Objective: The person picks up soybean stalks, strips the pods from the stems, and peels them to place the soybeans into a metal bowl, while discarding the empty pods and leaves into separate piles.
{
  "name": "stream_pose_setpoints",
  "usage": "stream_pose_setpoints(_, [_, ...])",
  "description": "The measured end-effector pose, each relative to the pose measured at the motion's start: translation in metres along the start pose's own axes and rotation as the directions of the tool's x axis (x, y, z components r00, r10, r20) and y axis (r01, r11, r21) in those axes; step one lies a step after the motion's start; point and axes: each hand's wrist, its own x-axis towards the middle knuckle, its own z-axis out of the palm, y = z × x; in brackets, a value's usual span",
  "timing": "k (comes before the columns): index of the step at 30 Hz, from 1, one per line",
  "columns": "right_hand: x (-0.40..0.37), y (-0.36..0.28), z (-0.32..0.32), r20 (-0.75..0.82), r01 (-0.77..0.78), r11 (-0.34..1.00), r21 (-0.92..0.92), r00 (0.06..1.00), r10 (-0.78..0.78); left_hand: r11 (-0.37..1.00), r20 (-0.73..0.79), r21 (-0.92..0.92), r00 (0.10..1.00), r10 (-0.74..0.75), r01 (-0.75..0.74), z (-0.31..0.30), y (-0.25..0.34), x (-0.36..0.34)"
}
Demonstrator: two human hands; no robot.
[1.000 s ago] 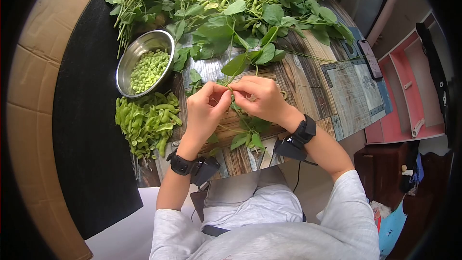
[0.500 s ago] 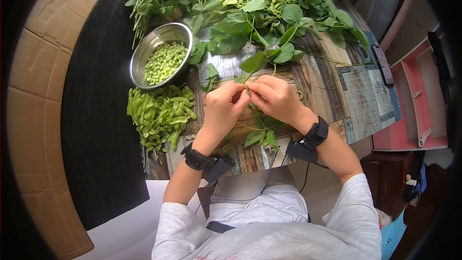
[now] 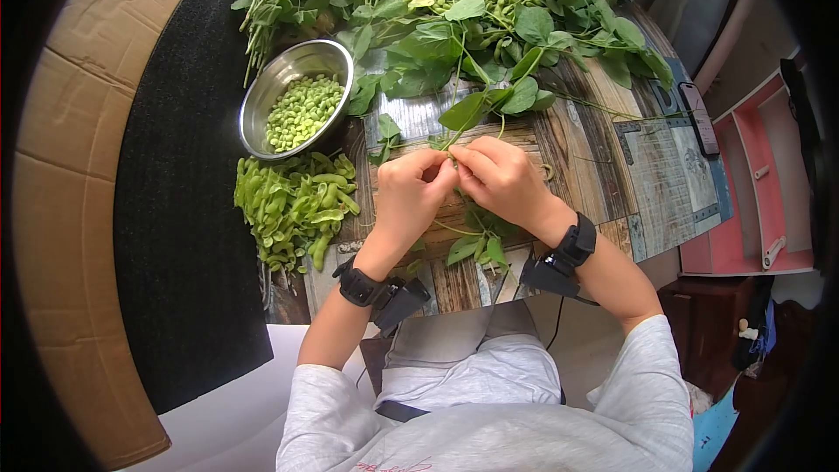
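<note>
Examining the hands first, we find the left hand [image 3: 409,197] and the right hand [image 3: 509,185] drawn together over the middle of the desk [image 3: 584,170], fingertips meeting, wrists well apart, forearms converging from the near edge. Both are closed in a pinch on a green stem [image 3: 452,137]; the exact point of grip is too small and covered for us to make out. Each wrist carries a black band [image 3: 357,286].

As to materials, we record the stem as thin, with broad, oval leaves [image 3: 463,112] at its far part. The desk shows a patchwork of wood-grain planks in brown, grey and blue. On its left stands a round, shiny metal bowl [image 3: 259,98] holding small, plump, pale green beans [image 3: 304,112]. Just on the near side of it, we note curved green pods [image 3: 293,201] in a loose heap. Leafy plants [image 3: 419,44] lie tangled along the far side.

As to direction, the stem's long axis runs from the fingertips away from the person, leaning slightly right. More leaves [image 3: 476,249] lie below the hands; we cannot tell whether they join the same stem.
</note>
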Motion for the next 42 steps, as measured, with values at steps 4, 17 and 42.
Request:
stream_pose_setpoints(4, [0.001, 0.001, 0.002, -0.076, -0.018, 0.998, 0.059, 0.997, 0.023, 0.993, -0.074, -0.118, 0.997, 0.019, -0.028, 0.005, -0.006, 0.001])
stream_pose_setpoints(17, [0.002, -0.003, 0.0, -0.015, 0.047, 0.997, -0.064, 0.999, -0.048, 0.992, 0.017, 0.066, 0.994, 0.11, -0.111, 0.0, -0.006, 0.004])
stream_pose_setpoints(42, [0.003, -0.002, 0.003, -0.084, -0.089, 0.98, 0.177, 0.991, 0.105, 0.98, -0.038, 0.068, 0.981, 0.192, -0.189, -0.004, -0.005, 0.004])
